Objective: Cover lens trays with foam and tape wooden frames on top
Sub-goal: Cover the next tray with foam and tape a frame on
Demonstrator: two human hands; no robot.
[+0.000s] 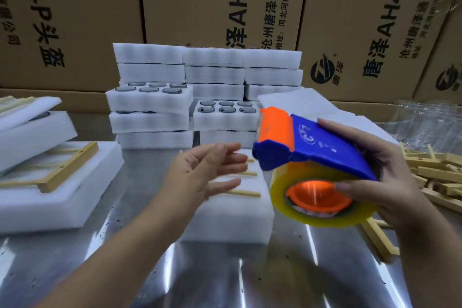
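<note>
A wooden frame (246, 193) is laid on the foam-covered tray (225, 217), apparently untaped; the tape dispenser (317, 147) is gripped by the right hand (390, 177), left hand (200, 172) spread.

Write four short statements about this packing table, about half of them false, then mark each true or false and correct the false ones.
1. The right hand grips a blue and orange tape dispenser. True.
2. The left hand grips a pair of scissors. False: it holds nothing. Its fingers are straight, and it is over a wooden frame that lies on a foam pad.
3. Foam covers everything in the stacks at the back. False: two lens trays there show bare round lenses.
4. Loose wooden frames are piled at the right side of the metal table. True.
</note>
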